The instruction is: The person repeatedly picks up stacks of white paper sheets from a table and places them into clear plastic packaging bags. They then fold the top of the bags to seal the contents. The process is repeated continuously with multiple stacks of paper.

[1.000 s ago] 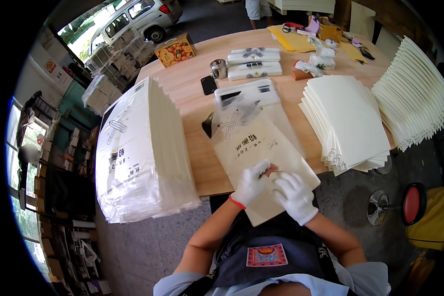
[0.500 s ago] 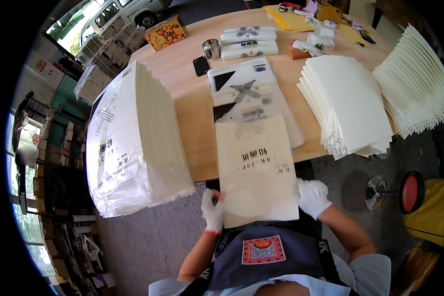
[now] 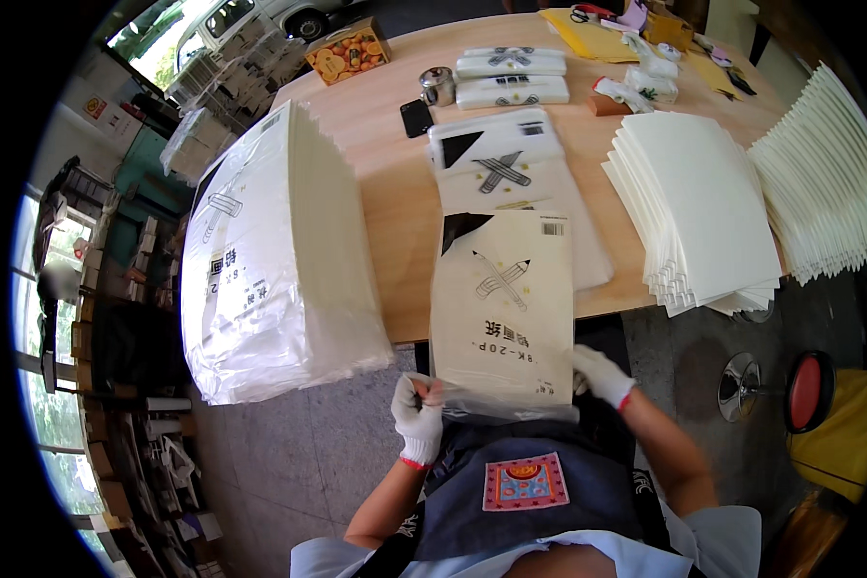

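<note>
A clear plastic bag (image 3: 502, 323) printed with crossed pencils and a black corner holds cream paper sheets. It lies partly over the table's near edge, just before my apron. My left hand (image 3: 419, 419), in a white glove with bare fingertips, pinches the loose plastic at its near left corner. At the near right side, my gloved right hand (image 3: 602, 376) grips the bag's edge, some of its fingers hidden. Beyond lies a pile of flat printed plastic bags (image 3: 549, 193), partly covered by the filled one.
A tall stack of bagged paper (image 3: 250, 260) stands at the left, fanned stacks of white sheets (image 3: 698, 202) at the right. Rolled plastic bags (image 3: 511, 91), a metal pot (image 3: 437, 87), a phone (image 3: 416, 118) and a fruit-print box (image 3: 349, 51) lie farther back. A stool (image 3: 809, 390) stands right.
The bag has slid toward me over the sheets, its loose plastic end now showing past them. Its print now looks sharp. My right hand has shifted slightly up; the whole view has shifted somewhat.
</note>
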`<state>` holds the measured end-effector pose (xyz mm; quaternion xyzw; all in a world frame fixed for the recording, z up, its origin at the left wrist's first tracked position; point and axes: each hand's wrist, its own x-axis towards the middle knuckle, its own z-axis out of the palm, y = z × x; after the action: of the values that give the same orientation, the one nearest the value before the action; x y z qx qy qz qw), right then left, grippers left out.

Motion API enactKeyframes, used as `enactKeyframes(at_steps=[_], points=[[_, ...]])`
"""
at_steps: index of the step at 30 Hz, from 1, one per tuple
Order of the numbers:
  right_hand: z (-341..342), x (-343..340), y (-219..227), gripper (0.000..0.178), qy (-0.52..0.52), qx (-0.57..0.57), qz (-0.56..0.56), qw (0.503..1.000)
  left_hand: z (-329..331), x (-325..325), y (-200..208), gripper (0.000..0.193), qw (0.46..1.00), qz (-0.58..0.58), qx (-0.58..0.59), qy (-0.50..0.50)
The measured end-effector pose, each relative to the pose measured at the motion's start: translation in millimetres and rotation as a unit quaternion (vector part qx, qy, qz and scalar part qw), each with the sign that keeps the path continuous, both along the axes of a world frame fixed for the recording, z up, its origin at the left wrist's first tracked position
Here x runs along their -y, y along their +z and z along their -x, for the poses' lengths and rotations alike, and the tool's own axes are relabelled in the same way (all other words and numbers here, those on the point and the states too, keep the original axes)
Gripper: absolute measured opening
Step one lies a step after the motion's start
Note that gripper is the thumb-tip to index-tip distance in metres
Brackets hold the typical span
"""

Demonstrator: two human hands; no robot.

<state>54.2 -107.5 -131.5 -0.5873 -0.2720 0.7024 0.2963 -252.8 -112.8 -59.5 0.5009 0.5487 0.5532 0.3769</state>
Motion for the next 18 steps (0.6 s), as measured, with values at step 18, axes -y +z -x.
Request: enactKeyframes(at_steps=[18], points=[[58.1,-81.4,-31.1,0.038,-0.133,0.131,-0.206,0.96,-88.3,-24.5,-16.1,0.022,0.87,0.385,0.147,-0.271]])
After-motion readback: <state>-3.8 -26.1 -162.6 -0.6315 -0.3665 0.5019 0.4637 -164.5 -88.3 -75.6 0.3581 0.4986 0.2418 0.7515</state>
